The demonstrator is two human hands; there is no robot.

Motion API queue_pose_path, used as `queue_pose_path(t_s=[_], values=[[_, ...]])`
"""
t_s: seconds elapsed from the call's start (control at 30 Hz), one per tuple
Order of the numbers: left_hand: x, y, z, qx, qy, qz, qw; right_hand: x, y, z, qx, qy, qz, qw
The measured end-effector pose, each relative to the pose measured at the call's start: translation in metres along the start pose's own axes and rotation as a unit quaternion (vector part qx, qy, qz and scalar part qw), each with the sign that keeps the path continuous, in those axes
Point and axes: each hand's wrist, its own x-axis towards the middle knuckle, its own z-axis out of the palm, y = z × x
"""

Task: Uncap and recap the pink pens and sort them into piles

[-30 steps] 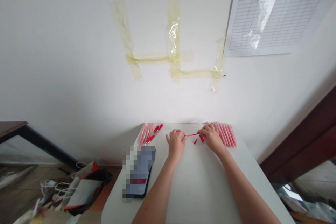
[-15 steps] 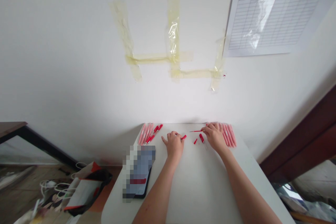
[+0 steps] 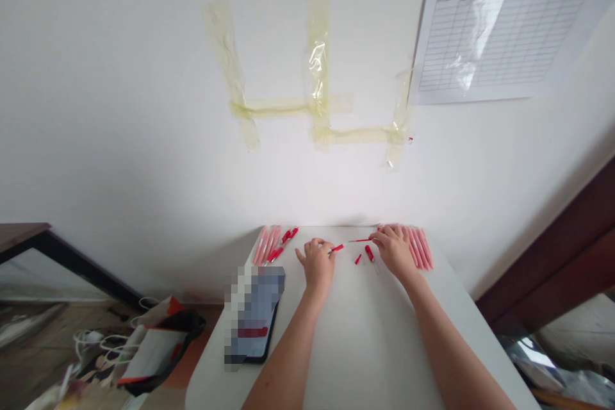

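My left hand (image 3: 318,264) rests on the white table (image 3: 365,339) and pinches a small red pen tip piece (image 3: 337,248) between its fingertips. To the right, my right hand (image 3: 393,248) pinches the end of a thin red refill (image 3: 359,241) that points left. Two small red pen parts (image 3: 364,255) lie on the table between the hands. A row of pink pen barrels (image 3: 418,246) lies just right of my right hand. Another group of pink barrels and red pens (image 3: 272,244) lies left of my left hand.
A tablet (image 3: 254,317) with a blurred screen lies at the table's left edge. The wall behind carries strips of yellowed tape (image 3: 317,102) and a printed sheet (image 3: 504,25). Bags and cables (image 3: 139,346) clutter the floor at left; a dark wooden frame (image 3: 552,256) stands at right.
The hands have pulled apart: the red tip stayed in my left hand and the thin refill went right with my right hand. Since half a second ago almost nothing has moved.
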Motion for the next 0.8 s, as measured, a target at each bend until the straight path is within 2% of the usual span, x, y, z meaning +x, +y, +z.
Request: queue_pose_path(t_s=[0.4,0.6,0.8], values=[[0.0,0.002,-0.001,-0.012,0.002,0.015,1.0,0.0,-0.004,0.0,0.012,0.002,-0.011,1.0],[-0.001,0.003,-0.001,-0.028,-0.001,0.028,0.999,0.001,-0.011,-0.004,0.023,0.01,-0.039,0.999],[-0.003,0.004,0.003,-0.05,-0.004,0.046,0.998,0.002,-0.017,0.002,0.044,0.029,-0.075,0.996]])
